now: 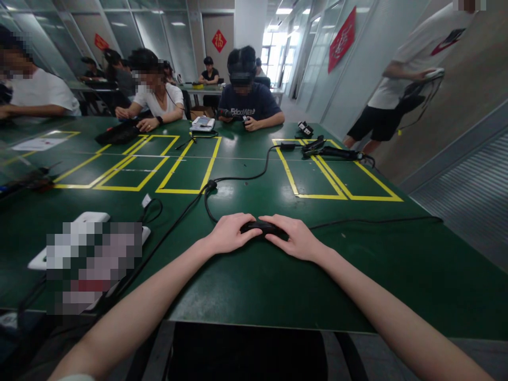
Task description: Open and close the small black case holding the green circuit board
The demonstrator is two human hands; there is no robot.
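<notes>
1. The black piece [263,228] is dark, slim and slightly bowed, with a faint sheen along its upper side. Its ends are covered by fingers, so its full length and exact kind cannot be told.
2. It sits on or just above the tabletop [254,286], nearer the near edge than the far one and well in from the right edge, on the near side of the yellow tape [321,197].
3. A black cable [238,179] runs to just behind the left hand [236,233]; a thin cord [377,220] leads from beside the right hand [296,235] toward the right edge. Whether either joins the piece is hidden.
4. The left hand is partly closed around the left end, fingers arched over the far side, thumb along the near side.
5. The right hand mirrors it at the right end, loosely curled, thumb pointing inward.
6. The fingertips of both hands nearly meet over the middle, slightly apart.
7. Both forearms slant inward from the near edge, palms turned toward each other.
</notes>
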